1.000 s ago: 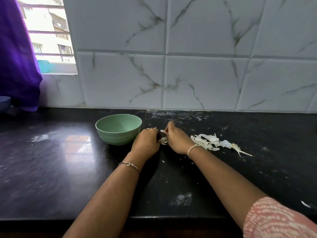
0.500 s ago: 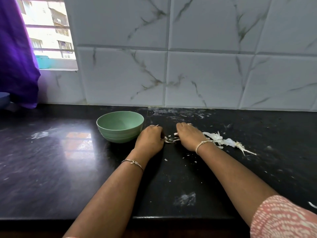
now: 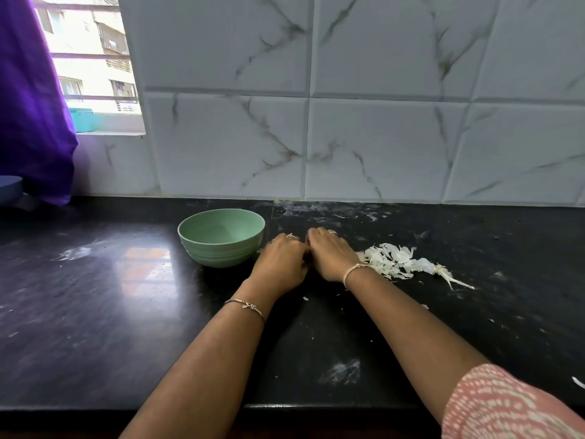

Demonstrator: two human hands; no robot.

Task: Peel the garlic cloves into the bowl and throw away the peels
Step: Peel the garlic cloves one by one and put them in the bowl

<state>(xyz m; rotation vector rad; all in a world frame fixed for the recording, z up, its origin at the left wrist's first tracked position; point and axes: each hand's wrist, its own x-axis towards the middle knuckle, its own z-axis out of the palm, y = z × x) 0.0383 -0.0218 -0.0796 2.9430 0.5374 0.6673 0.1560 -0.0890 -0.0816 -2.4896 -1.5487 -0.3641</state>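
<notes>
Peeling seems the step in hand: left hand [image 3: 281, 264] and right hand [image 3: 329, 258] rest knuckles-up and touching on the glossy black stone desk [image 3: 95, 312]. The fingers [image 3: 318, 237] curl under, so I cannot tell whether they pinch anything; no garlic clove shows. To do it well, I judge, one hand should hold the clove firm while the other strips the skin low over the desk. The bare clove then drops into the pale green ribbed bowl [image 3: 218, 251] just beside the left hand. Just right of the right wrist lie thin white papery garlic peels [image 3: 392, 261], ragged and light, with flecks strewn nearby; gather them gently.
</notes>
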